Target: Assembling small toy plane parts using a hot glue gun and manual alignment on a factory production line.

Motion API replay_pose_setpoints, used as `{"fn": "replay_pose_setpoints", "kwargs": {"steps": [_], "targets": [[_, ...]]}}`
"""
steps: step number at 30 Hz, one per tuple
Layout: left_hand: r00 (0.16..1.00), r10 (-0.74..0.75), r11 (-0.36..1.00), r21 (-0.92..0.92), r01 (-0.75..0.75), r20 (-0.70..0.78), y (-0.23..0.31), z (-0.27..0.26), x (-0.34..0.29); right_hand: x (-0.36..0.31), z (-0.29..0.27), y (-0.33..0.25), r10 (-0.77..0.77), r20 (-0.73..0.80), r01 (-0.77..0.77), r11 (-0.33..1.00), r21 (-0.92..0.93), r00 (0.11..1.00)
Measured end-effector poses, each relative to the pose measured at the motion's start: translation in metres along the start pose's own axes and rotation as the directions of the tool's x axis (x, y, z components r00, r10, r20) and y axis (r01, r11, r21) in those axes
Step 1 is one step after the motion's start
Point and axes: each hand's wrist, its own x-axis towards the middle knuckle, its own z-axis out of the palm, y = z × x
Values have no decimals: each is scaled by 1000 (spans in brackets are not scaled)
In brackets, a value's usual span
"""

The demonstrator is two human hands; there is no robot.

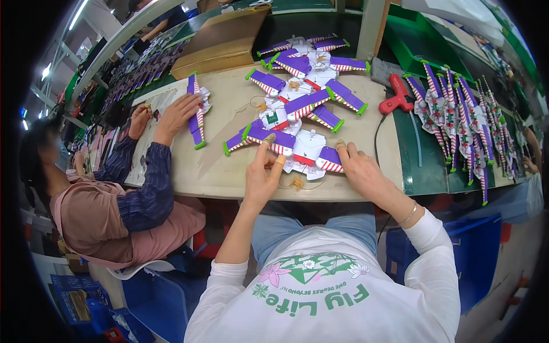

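A toy wing pack with a white body, purple wings, red-and-white stripes and green tips lies at the near edge of the table, in front of me. My left hand pinches its left wing between thumb and fingers. At the other side, my right hand has its fingers closed on the right wing. Tan covers sit on some of my fingertips. A thin wire with a tan connector hangs off the pack's near side. Just beyond, more wing packs overlap in a pile.
A red glue gun and a pale blue stick lie to the right, before rows of stacked wing packs. A cardboard box and a green bin stand behind. At left, a co-worker's hand touches another wing pack.
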Motion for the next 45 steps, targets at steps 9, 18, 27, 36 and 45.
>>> {"fn": "replay_pose_setpoints", "kwargs": {"steps": [9, 18, 27, 36, 45], "targets": [[997, 17, 983, -184, -3, 74, 8, 6, 15, 0, -6, 0, -117, -31, 114, 990, -87, 993], [882, 458, 780, 425, -459, 112, 48, 11, 1, -1, 3, 0, -96, -35, 93, 994, -58, 995], [838, 457, 864, 76, -498, 297, 24, 23, -5, -2, 3, 0, -95, -79, 92, 995, -38, 992], [829, 531, 764, 323, -558, 176, 38, 9, -7, -1, 6, -2, -74, -59, 74, 997, -13, 995], [899, 436, 856, 289, -428, 40, 16, 38, -26, 1, 4, -1, -105, -62, 105, 994, 2, 993]]}}
